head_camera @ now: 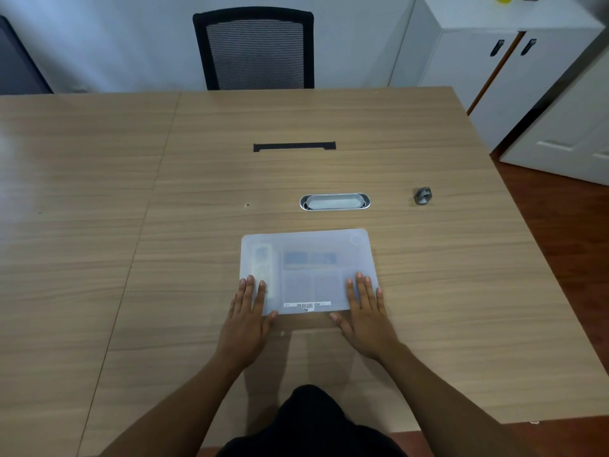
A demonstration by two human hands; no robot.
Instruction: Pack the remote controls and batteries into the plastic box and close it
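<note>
The plastic box (308, 268) lies flat on the wooden table (329, 166), near the front edge and a little right of the middle, with its frosted lid down over it. Both hands rest on the near corners of the lid. The left hand (247, 319) lies palm down with its fingers spread flat across the near left corner, the thumb reaching along the front edge of the box; it grips nothing, it only lies flat on the lid. The right hand (365, 316) mirrors it on the near right corner, fingers straight and flat, thumb pointing inward just in front of the box's edge, likewise open and grasping nothing. Through the cloudy lid a pale remote control (263, 267) shows as a long upright shape along the left side of the box, partly under the left fingertips. To its right a blurred bluish patch (309, 258) shows near the middle, above some dim grey blocks; what these are cannot be told through the plastic. A white barcode label (306, 305) runs along the front edge of the lid between the two hands. Beyond the box, an oval metal cable port (334, 202) is set into the table, and further back a black slot (294, 146). A small grey object (422, 195) stands well apart to the right. A black mesh chair (253, 49) stands at the far side, and white cabinets (478, 61) fill the right corner.
</note>
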